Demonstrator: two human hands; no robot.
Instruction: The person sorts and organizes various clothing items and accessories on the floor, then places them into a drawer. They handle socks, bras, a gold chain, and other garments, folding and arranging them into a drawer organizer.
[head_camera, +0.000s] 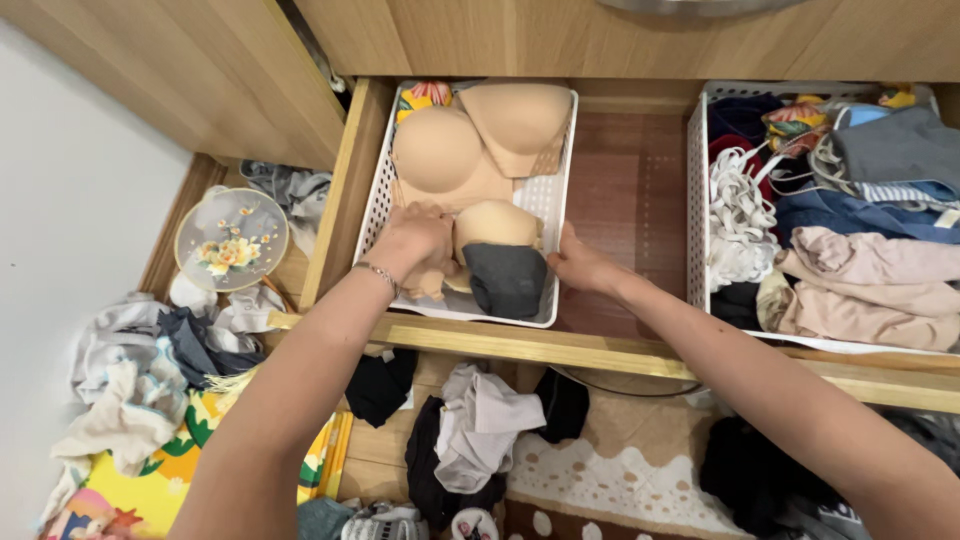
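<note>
**Drawer partly sorted, floor still strewn**

A wooden floor (385, 450) lies below an open wooden drawer (620, 200), with a pale wall on the left. Nearest the camera, loose clothes are scattered over the floor: a grey-white garment (485, 420) on black ones, a heap of pale and grey clothes (130, 370) on a bright patterned mat (170, 470), and a brown scalloped rug (610, 470). A round embroidered fan (231, 239) lies further left.

Above these, both forearms reach over the drawer's front edge into a white perforated basket (375, 195). The left hand (412, 238), a bracelet at its wrist, has its grip closed down on beige bras at the basket's front left. The right hand (580, 265) rests at the basket's right front corner; whether its grip is closed on the rim or only pressed against it, I cannot tell. Between the hands sit a beige bra (495, 222) and a dark grey folded piece (507, 280); further back, two larger beige bras (480, 135) are stacked neatly.

A second white basket (697, 200) to the right is already full of folded clothes. Judging by this, the drawer is well filled, while the floor piles remain unsorted.
</note>
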